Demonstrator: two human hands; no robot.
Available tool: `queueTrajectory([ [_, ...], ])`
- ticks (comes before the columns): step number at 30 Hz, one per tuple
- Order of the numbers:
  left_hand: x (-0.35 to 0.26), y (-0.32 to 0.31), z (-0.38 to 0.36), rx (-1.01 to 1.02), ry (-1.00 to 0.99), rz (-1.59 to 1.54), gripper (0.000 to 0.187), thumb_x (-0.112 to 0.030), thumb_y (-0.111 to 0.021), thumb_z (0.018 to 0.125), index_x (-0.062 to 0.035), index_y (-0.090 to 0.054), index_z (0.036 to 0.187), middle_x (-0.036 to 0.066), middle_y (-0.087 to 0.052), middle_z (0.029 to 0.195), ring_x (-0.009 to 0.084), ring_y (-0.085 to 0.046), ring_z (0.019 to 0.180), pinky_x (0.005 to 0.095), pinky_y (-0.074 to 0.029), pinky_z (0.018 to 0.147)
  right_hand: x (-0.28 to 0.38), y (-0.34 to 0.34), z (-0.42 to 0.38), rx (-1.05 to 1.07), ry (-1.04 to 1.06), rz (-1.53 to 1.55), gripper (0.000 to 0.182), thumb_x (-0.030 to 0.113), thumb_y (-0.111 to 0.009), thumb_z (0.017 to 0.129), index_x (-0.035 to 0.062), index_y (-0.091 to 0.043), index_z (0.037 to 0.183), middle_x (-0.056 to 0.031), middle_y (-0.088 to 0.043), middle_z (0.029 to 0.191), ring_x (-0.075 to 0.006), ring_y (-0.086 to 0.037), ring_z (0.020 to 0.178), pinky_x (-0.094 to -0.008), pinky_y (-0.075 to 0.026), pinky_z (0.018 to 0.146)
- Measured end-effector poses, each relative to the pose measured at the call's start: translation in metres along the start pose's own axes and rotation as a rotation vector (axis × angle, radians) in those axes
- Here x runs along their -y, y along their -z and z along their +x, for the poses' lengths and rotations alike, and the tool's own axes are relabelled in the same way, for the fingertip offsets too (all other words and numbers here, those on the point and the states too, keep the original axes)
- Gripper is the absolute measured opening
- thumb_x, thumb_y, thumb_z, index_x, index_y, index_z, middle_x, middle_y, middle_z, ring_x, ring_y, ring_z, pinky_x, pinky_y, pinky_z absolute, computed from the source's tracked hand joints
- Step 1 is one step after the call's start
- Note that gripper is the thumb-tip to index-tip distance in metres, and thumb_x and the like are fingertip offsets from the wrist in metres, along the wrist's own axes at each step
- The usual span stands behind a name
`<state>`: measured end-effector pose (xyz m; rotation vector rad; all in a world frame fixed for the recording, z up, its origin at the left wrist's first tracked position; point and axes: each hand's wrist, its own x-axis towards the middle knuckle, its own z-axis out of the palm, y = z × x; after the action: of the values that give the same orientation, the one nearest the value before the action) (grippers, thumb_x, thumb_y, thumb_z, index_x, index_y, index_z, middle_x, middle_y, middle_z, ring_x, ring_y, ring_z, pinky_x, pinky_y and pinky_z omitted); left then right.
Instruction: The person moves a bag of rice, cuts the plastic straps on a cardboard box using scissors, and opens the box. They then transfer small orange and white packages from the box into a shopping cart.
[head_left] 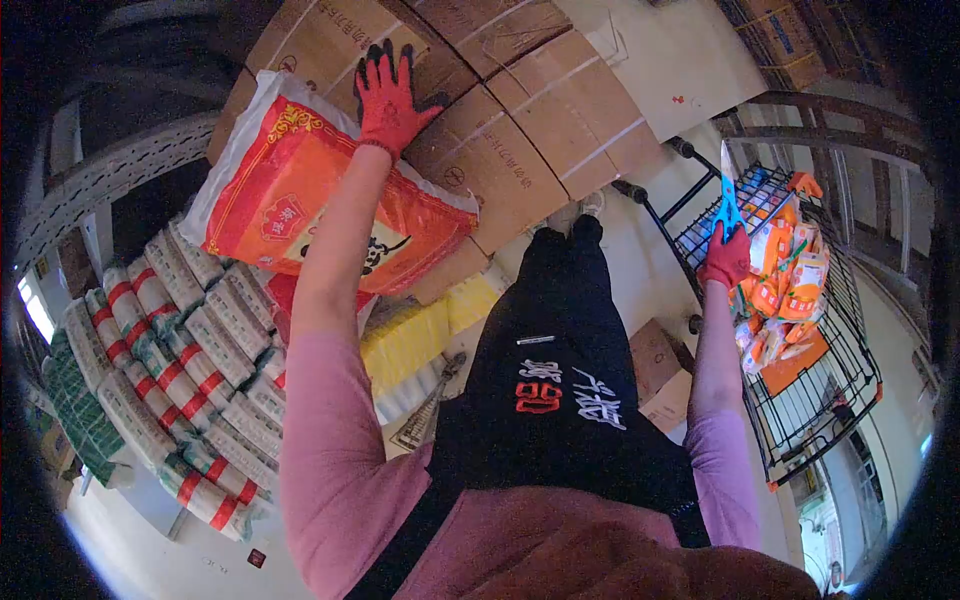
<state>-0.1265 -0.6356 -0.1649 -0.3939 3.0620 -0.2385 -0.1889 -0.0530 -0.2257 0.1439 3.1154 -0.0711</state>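
The left hand [388, 108], in a red glove with dark fingertips, lies palm down on the stacked cardboard boxes [500, 165]; its fingers are spread wide over the brown top, with the thumb held out to the side, and nothing is pinched between them. A large red and orange bag [270, 205] with a pale edge lies right beside that hand, against the boxes; the left forearm passes over the middle of it.

The right hand [725, 258], also in a red glove, is well apart from the boxes; its fingers are curled closed around the scissors [728, 205], which stick out beyond the fist, the blue handles nearest the glove and the pale blade pointing away from the body; how each finger sits in the loops is too small to tell.

The scissors appear over the near side of a wire shopping cart [805, 184]; orange packets [795, 285] are heaped in it, just beside the right hand. On the left, bundles [215, 340] with red bands are stacked; yellow packs [405, 350] lie between them and the black apron [550, 330], which bears red and white lettering.
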Motion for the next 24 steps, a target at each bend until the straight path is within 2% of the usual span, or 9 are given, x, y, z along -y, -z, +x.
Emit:
queueTrajectory([
  [1, -0.002, -0.011, 0.006, 0.014, 0.052, -0.015, 0.101, -0.067, -0.061, 0.067, -0.0119, -0.024, 0.143, 0.026, -0.024, 0.143, 0.0440, -0.023, 0.131, 0.0598, -0.015, 0.105, -0.001, -0.002, -0.002, -0.040, 0.021, -0.012, 0.048, 0.041, -0.058, 0.084, 0.0014, -0.058, 0.111, -0.0160, -0.063, 0.099, -0.0314, -0.061, 0.090, -0.0400, -0.048, 0.076],
  [4, 0.009, -0.042, 0.027, -0.031, 0.254, -0.054, 0.110, -0.072, -0.060, 0.064, -0.0124, -0.015, 0.144, 0.028, -0.023, 0.142, 0.0464, -0.024, 0.130, 0.0605, -0.018, 0.104, 0.002, 0.005, -0.001, 0.056, -0.025, -0.001, 0.047, 0.041, -0.058, 0.083, 0.0022, -0.058, 0.110, -0.0168, -0.063, 0.100, -0.0323, -0.060, 0.091, -0.0406, -0.048, 0.076],
  [8, 0.017, -0.061, 0.046, 0.131, 0.229, 0.070, 0.111, -0.075, -0.059, 0.061, -0.0139, -0.017, 0.144, 0.028, -0.023, 0.142, 0.0484, -0.024, 0.129, 0.0647, -0.020, 0.100, -0.004, -0.003, -0.002, -0.047, 0.075, -0.041, 0.044, 0.042, -0.057, 0.084, 0.0049, -0.058, 0.107, -0.0174, -0.062, 0.097, -0.0342, -0.060, 0.088, -0.0433, -0.047, 0.073],
  [11, 0.025, -0.066, 0.051, 0.193, 0.205, 0.197, 0.108, -0.076, -0.059, 0.060, -0.0136, -0.025, 0.142, 0.026, -0.026, 0.141, 0.0473, -0.027, 0.126, 0.0649, -0.022, 0.100, 0.007, 0.005, 0.000, 0.072, 0.105, -0.115, 0.040, 0.040, -0.057, 0.084, 0.0058, -0.058, 0.104, -0.0178, -0.062, 0.097, -0.0349, -0.060, 0.087, -0.0443, -0.047, 0.071],
  [15, 0.033, -0.075, 0.052, 0.102, 0.139, 0.202, 0.107, -0.076, -0.058, 0.061, -0.0110, -0.029, 0.140, 0.025, -0.029, 0.138, 0.0456, -0.028, 0.125, 0.0643, -0.023, 0.098, 0.058, -0.009, -0.014, 0.555, 0.068, -0.144, 0.052, 0.052, -0.057, 0.079, 0.0060, -0.056, 0.104, -0.0181, -0.063, 0.095, -0.0373, -0.061, 0.087, -0.0476, -0.047, 0.070],
  [18, 0.038, -0.082, 0.051, -0.019, 0.063, 0.248, 0.107, -0.077, -0.057, 0.061, -0.0088, -0.030, 0.139, 0.026, -0.033, 0.134, 0.0437, -0.033, 0.123, 0.0587, -0.027, 0.100, 0.103, -0.048, -0.051, 0.858, 0.120, -0.001, 0.067, 0.063, -0.059, 0.072, 0.0056, -0.056, 0.106, -0.0202, -0.063, 0.100, -0.0378, -0.060, 0.095, -0.0451, -0.046, 0.080],
  [21, 0.040, -0.069, 0.049, 0.220, 0.161, -0.100, 0.116, -0.061, -0.067, 0.066, -0.0107, -0.001, 0.146, 0.023, -0.001, 0.150, 0.0421, -0.004, 0.137, 0.0519, -0.006, 0.110, 0.118, -0.092, -0.073, 1.038, 0.136, 0.058, 0.076, 0.069, -0.057, 0.070, 0.0026, -0.053, 0.108, -0.0230, -0.061, 0.103, -0.0383, -0.058, 0.098, -0.0441, -0.045, 0.083],
  [24, 0.029, -0.061, 0.051, 0.189, 0.176, 0.069, 0.114, -0.061, -0.068, 0.065, -0.0094, -0.006, 0.146, 0.024, -0.008, 0.148, 0.0423, -0.008, 0.136, 0.0513, -0.009, 0.110, 0.094, -0.143, -0.081, 1.129, 0.130, 0.000, 0.082, 0.072, -0.056, 0.069, 0.0004, -0.052, 0.108, -0.0244, -0.060, 0.106, -0.0383, -0.057, 0.101, -0.0436, -0.044, 0.086],
])
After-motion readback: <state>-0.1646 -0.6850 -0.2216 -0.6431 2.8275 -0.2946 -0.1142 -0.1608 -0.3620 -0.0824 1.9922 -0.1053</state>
